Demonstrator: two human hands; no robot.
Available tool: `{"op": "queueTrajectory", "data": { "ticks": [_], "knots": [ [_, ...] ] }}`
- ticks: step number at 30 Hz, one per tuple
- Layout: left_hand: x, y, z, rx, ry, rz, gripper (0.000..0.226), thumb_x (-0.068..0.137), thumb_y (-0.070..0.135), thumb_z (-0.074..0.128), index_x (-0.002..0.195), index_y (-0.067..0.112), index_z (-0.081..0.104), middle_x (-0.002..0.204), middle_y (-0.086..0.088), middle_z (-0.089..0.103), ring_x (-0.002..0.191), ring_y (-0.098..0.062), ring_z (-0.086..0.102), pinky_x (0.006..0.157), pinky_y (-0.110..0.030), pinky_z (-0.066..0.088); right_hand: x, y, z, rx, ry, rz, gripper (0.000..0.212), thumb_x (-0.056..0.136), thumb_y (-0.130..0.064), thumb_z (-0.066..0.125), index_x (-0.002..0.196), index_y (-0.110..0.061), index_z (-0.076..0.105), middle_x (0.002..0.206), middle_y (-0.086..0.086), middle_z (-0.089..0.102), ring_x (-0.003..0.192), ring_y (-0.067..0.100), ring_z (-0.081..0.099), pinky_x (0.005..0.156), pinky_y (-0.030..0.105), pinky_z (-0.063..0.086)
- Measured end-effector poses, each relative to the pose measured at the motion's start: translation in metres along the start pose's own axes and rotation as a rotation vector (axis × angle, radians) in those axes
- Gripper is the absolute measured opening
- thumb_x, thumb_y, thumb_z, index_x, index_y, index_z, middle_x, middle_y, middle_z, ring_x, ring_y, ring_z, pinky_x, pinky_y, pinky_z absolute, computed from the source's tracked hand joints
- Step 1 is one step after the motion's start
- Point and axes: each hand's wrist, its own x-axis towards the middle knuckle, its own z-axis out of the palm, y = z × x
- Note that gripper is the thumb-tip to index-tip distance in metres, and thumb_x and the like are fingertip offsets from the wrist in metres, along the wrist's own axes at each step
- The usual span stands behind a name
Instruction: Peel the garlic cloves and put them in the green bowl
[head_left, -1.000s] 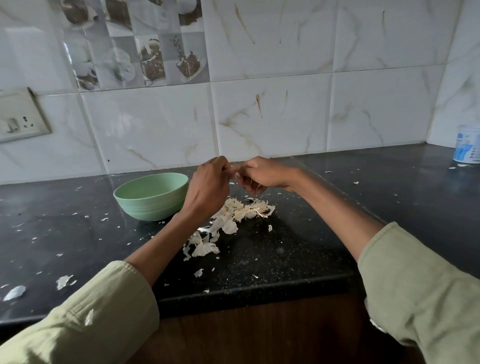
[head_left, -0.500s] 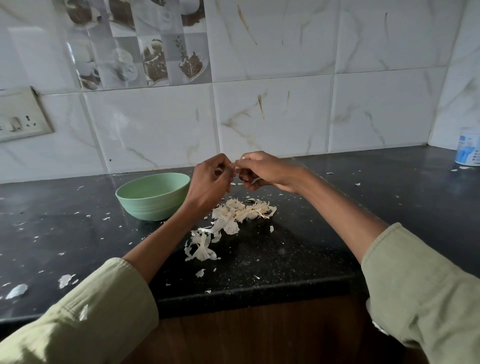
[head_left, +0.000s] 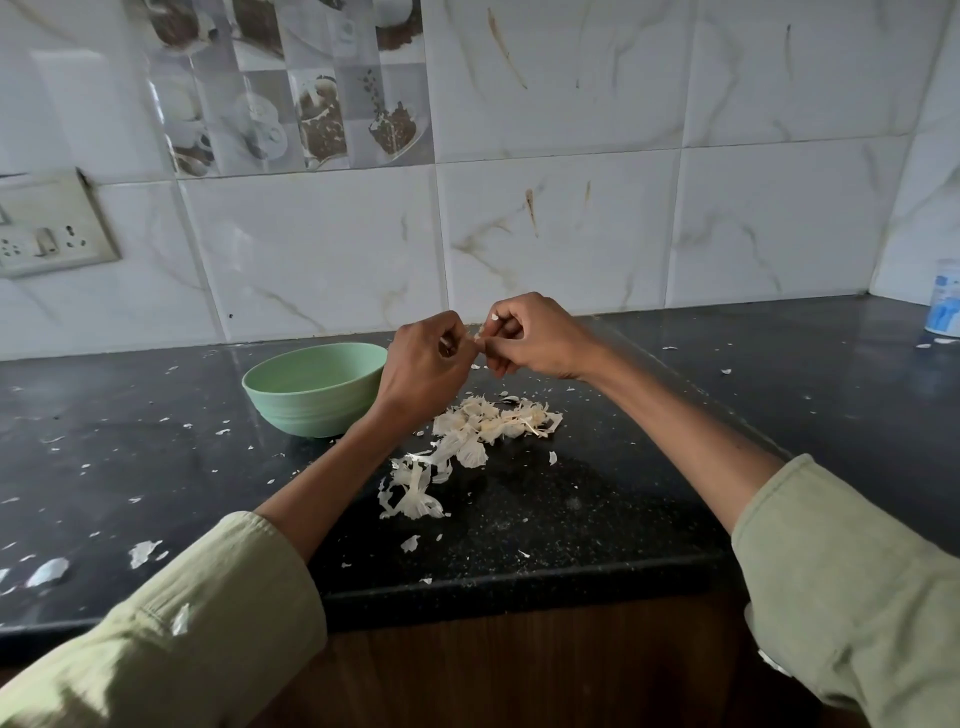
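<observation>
My left hand (head_left: 423, 371) and my right hand (head_left: 535, 338) meet in the air above the black counter (head_left: 597, 499), fingers curled, both pinching a small garlic clove (head_left: 480, 347) between their fingertips. Most of the clove is hidden by my fingers. The green bowl (head_left: 311, 389) stands on the counter just left of my left hand; I cannot see anything inside it from here. A heap of pale garlic skins (head_left: 483, 426) lies on the counter below my hands and trails toward me.
Small skin flakes (head_left: 143, 552) are scattered across the counter, mostly on the left. A white and blue container (head_left: 943, 312) stands at the far right by the tiled wall. A socket plate (head_left: 44, 228) is on the wall at left. The counter's front edge (head_left: 519, 592) runs below the skins.
Both hands have stayed together at the clove with small finger shifts. The bowl and the skin heap have not moved.
</observation>
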Motion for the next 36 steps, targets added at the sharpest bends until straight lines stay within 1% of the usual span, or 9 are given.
{"op": "queueTrajectory", "data": {
  "ticks": [6,10,15,19,21,25,27,31,36],
  "knots": [
    [-0.001,0.000,0.001,-0.019,-0.024,0.015,0.021,0.099,0.024,0.066,0.080,0.015,0.065,0.065,0.006,0.064,0.056,-0.012,0.057,0.057,-0.032,0.048,0.000,0.002,-0.004,0.024,0.060,0.057,0.013,0.094,-0.011,0.076,0.096,0.001,0.075,0.078,0.010,0.078,0.071,0.021,0.078,0.068,0.030,0.063],
    [-0.004,0.007,0.005,0.021,-0.069,0.064,0.015,0.097,0.026,0.070,0.083,0.019,0.071,0.066,0.009,0.070,0.056,-0.004,0.064,0.056,-0.028,0.051,0.001,0.005,-0.007,0.040,0.137,0.095,0.004,0.092,-0.003,0.075,0.092,0.000,0.076,0.077,0.012,0.078,0.070,0.021,0.078,0.066,0.028,0.062],
    [-0.004,0.005,0.004,0.079,-0.070,0.055,0.010,0.089,0.034,0.080,0.081,0.029,0.074,0.068,0.016,0.071,0.060,-0.001,0.068,0.064,-0.032,0.058,0.001,0.008,-0.013,0.177,0.133,0.177,0.015,0.090,-0.012,0.079,0.100,0.000,0.077,0.088,0.012,0.079,0.077,0.017,0.076,0.069,0.022,0.059],
    [-0.003,0.001,0.001,0.097,-0.062,0.047,0.012,0.084,0.037,0.086,0.083,0.033,0.075,0.076,0.018,0.073,0.059,0.002,0.064,0.062,-0.029,0.055,0.003,0.012,-0.017,0.267,0.116,0.196,0.020,0.091,-0.003,0.076,0.109,0.004,0.073,0.093,0.015,0.079,0.079,0.013,0.073,0.068,0.020,0.057],
    [-0.001,0.001,0.001,0.105,-0.061,0.031,0.013,0.092,0.037,0.079,0.081,0.031,0.076,0.074,0.016,0.073,0.058,0.002,0.064,0.061,-0.028,0.053,0.004,0.013,-0.018,0.273,0.102,0.199,0.021,0.091,0.000,0.075,0.111,0.006,0.072,0.096,0.016,0.079,0.079,0.012,0.073,0.070,0.020,0.057],
    [-0.002,0.003,0.004,0.137,-0.105,-0.025,0.050,0.107,0.053,0.050,0.075,0.027,0.078,0.056,0.013,0.067,0.051,-0.002,0.062,0.062,-0.031,0.053,0.003,0.013,-0.020,0.262,0.098,0.198,0.025,0.086,0.000,0.080,0.109,0.004,0.074,0.095,0.016,0.079,0.077,0.011,0.072,0.070,0.020,0.058],
    [-0.002,0.001,0.005,0.141,-0.111,-0.014,0.044,0.107,0.048,0.055,0.076,0.026,0.077,0.054,0.015,0.064,0.053,-0.003,0.063,0.067,-0.034,0.058,0.004,0.013,-0.020,0.252,0.100,0.197,0.026,0.084,-0.001,0.082,0.109,0.003,0.075,0.096,0.015,0.079,0.079,0.012,0.072,0.070,0.020,0.058],
    [-0.001,-0.004,0.004,0.168,-0.105,0.013,0.011,0.094,0.032,0.077,0.085,0.028,0.072,0.073,0.016,0.069,0.067,-0.005,0.067,0.074,-0.038,0.060,0.003,0.013,-0.020,0.220,0.114,0.190,0.024,0.083,-0.001,0.083,0.106,0.003,0.075,0.095,0.013,0.079,0.079,0.014,0.072,0.070,0.020,0.058],
    [0.000,-0.002,0.003,0.095,-0.049,0.028,0.018,0.095,0.035,0.076,0.106,0.026,0.066,0.093,0.013,0.072,0.072,-0.006,0.068,0.068,-0.033,0.055,0.002,0.011,-0.017,0.094,0.117,0.161,0.020,0.084,-0.013,0.086,0.100,-0.003,0.078,0.088,0.010,0.079,0.074,0.008,0.071,0.073,0.022,0.060]
  ]
}}
